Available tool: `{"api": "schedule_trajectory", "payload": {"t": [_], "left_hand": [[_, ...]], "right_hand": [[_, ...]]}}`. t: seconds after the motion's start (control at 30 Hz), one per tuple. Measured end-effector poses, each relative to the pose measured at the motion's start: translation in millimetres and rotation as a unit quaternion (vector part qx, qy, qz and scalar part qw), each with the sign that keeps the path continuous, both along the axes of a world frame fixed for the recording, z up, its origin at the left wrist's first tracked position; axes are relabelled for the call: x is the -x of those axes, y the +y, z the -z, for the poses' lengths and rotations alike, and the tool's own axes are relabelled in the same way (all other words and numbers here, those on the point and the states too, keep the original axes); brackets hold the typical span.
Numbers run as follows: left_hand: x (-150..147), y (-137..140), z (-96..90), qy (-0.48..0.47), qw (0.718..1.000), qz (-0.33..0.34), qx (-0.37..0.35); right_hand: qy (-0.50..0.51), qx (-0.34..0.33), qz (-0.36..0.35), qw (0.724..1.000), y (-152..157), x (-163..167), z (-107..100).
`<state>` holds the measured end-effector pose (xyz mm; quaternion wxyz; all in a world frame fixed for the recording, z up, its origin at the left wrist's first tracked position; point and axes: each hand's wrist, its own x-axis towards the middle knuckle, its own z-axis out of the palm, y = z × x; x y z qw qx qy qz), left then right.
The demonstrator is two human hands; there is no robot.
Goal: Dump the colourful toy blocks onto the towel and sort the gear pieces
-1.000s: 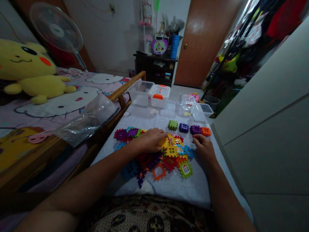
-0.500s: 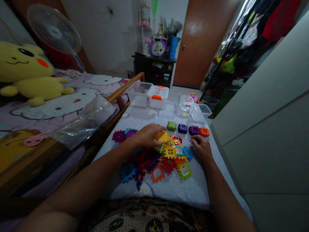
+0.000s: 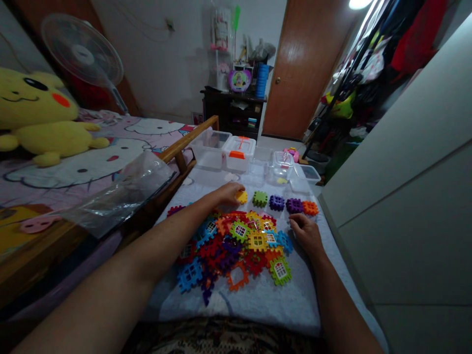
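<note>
My left hand (image 3: 229, 193) is closed on a yellow toy building block (image 3: 242, 197), at the left end of a row of blocks. That row holds a green block (image 3: 260, 198), a dark purple window block (image 3: 277, 202), a purple block (image 3: 294, 205) and an orange block (image 3: 310, 208). My right hand (image 3: 306, 231) rests on the cloth below the purple block, fingers curled loosely apart and nothing seen in them. Between my arms spreads a pile of interlocking plastic pieces, among them a yellow window piece (image 3: 257, 241), a green window piece (image 3: 280, 270) and an orange frame piece (image 3: 238, 276).
Clear plastic boxes stand at the far end, one with an orange-latched lid (image 3: 239, 153). A wooden bed rail (image 3: 190, 139) runs along the left, with a plastic bag (image 3: 121, 189) over it. A pale cabinet (image 3: 413, 196) borders the right side.
My left hand has carried the yellow block from the top of the pile up to the left end of the row. My right hand stays almost where it was.
</note>
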<state>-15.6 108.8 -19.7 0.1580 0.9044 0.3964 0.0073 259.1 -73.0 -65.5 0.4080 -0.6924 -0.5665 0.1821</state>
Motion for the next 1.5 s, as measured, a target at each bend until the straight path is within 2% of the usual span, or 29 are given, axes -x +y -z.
{"api": "schedule_trajectory", "payload": {"t": [0.43,0.87,1.1,1.5], "left_hand": [[1.6,5.8,1.2,0.040,0.999,-0.007,0.014],[-1.5,9.1,3.7,0.026,0.999,-0.010,0.047],[-9.3,16.6,7.5,0.003,0.999,0.001,0.042],[-9.6,23.4,12.8,0.021,0.998,0.017,0.058]], "right_hand": [[-0.010,0.004,-0.006,1.000,-1.2,2.8,-2.3],[-0.016,0.007,-0.011,1.000,-1.1,3.0,-3.1],[-0.014,0.012,-0.014,1.000,-0.9,2.8,-3.5],[-0.015,0.015,-0.012,1.000,0.6,1.2,-0.8]]}}
